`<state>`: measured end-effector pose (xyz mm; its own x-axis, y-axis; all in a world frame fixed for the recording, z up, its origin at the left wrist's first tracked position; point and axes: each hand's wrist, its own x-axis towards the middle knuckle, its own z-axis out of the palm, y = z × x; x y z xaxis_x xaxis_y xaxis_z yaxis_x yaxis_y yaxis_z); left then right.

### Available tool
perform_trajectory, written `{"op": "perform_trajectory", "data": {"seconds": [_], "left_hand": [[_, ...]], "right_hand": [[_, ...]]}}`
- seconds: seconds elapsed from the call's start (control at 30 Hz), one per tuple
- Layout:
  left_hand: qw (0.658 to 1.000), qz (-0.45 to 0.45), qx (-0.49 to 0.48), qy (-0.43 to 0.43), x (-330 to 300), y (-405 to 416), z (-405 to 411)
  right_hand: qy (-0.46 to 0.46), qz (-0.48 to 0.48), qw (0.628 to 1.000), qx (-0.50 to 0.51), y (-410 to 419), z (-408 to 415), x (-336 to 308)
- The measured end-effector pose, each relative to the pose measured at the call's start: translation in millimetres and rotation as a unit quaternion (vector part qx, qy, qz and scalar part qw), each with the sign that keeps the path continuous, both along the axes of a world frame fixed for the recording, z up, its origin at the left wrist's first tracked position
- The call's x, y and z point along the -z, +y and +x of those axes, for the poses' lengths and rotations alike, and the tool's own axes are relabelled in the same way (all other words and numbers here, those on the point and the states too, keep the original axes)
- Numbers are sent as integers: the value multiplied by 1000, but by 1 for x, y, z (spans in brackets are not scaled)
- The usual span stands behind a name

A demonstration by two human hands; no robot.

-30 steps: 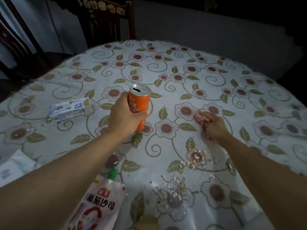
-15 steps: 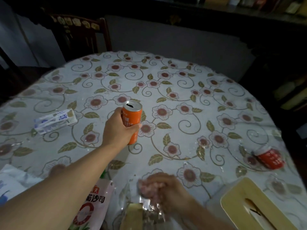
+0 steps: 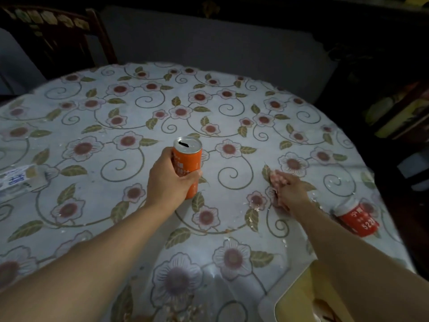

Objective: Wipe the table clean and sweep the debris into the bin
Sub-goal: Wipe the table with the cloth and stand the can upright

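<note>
Crumbs [image 3: 185,310] lie heaped at the near table [image 3: 92,219] edge beside a yellow box [image 3: 299,296]. Further out, the right hand [image 3: 290,191] is bunched around a pinkish cloth [image 3: 277,180], pressed flat on the table; long strokes toward that heap should gather the flecks [image 3: 255,206] nearby. Left hand [image 3: 169,182] wraps the upright orange can [image 3: 188,163], lifting it would clear ground. No bin in sight.

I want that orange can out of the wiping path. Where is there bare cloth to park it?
Far half of the table, beyond the orange can in the left hand, is bare. Crowded: debris by the right hand, red can right, carton left.
</note>
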<state>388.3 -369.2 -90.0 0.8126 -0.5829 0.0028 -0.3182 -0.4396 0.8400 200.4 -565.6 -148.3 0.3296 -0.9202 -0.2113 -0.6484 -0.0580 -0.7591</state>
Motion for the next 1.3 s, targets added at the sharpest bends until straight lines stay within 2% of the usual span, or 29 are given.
{"op": "perform_trajectory", "data": {"seconds": [0.1, 0.17, 0.23, 0.27, 0.3, 0.4, 0.47, 0.5, 0.57, 0.63, 0.73, 0.8, 0.9, 1.07, 1.23, 1.3], "left_hand": [[1000, 11, -1, -2, 0, -4, -2], [1000, 14, -9, 4, -3, -4, -3], [1000, 17, -14, 11, -8, -1, -4], [1000, 18, -16, 14, -11, 2, -5], [1000, 16, -19, 14, -16, 4, -4], [1000, 11, -22, 19, -28, 12, -4], [999, 5, -21, 25, -36, 20, -3], [999, 3, -22, 27, -39, 24, -3], [999, 0, -26, 28, -44, 33, 0], [999, -1, -29, 28, -49, 41, 3], [999, 3, -32, 30, -54, 51, 9], [999, 6, -33, 31, -55, 55, 12], [999, 17, -30, 23, -52, 57, 16], [998, 43, -35, -4, -46, 43, 20], [998, 49, -33, 1, -41, 3, 23], [998, 42, -34, 13, -37, -18, 23]], "right_hand": [[83, -54, 991, -89, 11, 7, 20], [67, -74, 982, -162, 41, 22, 23], [24, -35, 967, -251, 85, 34, 19], [18, -3, 966, -257, 103, 38, 19], [53, -12, 957, -285, 119, 38, 15], [13, -10, 925, -378, 166, 29, -10], [75, -26, 872, -483, 192, 22, -30], [56, 27, 889, -454, 199, 24, -31], [52, 66, 900, -428, 203, 28, -36], [36, 63, 914, -399, 205, 37, -52], [61, 59, 890, -447, 202, 45, -56], [75, 23, 891, -447, 196, 53, -61], [73, -23, 928, -366, 174, 71, -78], [70, -54, 942, -324, 144, 88, -90], [69, -85, 971, -213, 109, 78, -82], [73, -80, 971, -215, 95, 72, -79]]}}
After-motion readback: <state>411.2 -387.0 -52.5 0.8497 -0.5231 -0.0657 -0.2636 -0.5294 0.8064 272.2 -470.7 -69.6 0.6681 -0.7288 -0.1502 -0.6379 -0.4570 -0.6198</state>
